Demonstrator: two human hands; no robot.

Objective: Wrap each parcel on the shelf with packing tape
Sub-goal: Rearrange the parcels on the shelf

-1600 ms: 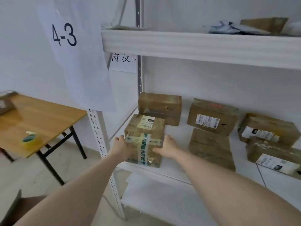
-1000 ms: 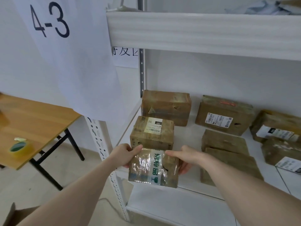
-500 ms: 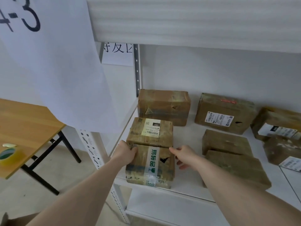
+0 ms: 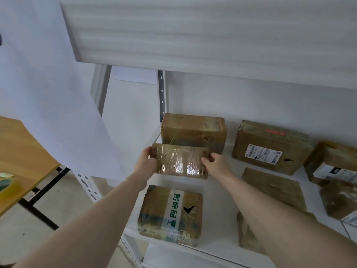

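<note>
Cardboard under glossy clear tape sits between your two hands: your left hand [image 4: 145, 163] curls its fingers [image 4: 147, 152] round the left end of a small parcel [image 4: 179, 161], and your right hand [image 4: 216, 163] pinches the right end, thumb and fingers closed on its edge. You hold the parcel tilted up on its side, raised off the shelf [image 4: 224, 171], its taped face turned toward you.

Just behind it, a larger brown box [image 4: 195, 128] stands against the back left corner of the shelf. Directly below your hands, near the front edge, lies a taped parcel with a white and green band [image 4: 171, 214] of printed characters and a dark tear in its top. Your right forearm crosses over a flat brown package [image 4: 274, 188] lying to the right of it. Farther back on the right stands a box with a white label [image 4: 270, 147] and a red strip, and two more labelled packages sit at the far right edge.

Above, the white underside of the upper shelf [image 4: 193, 35] fills the top. A large white sheet [image 4: 48, 93] hangs at left. Beyond it stands a wooden bench [image 4: 23, 151] on black legs, with a roll of tape [image 4: 5, 184] on it at the left edge.
</note>
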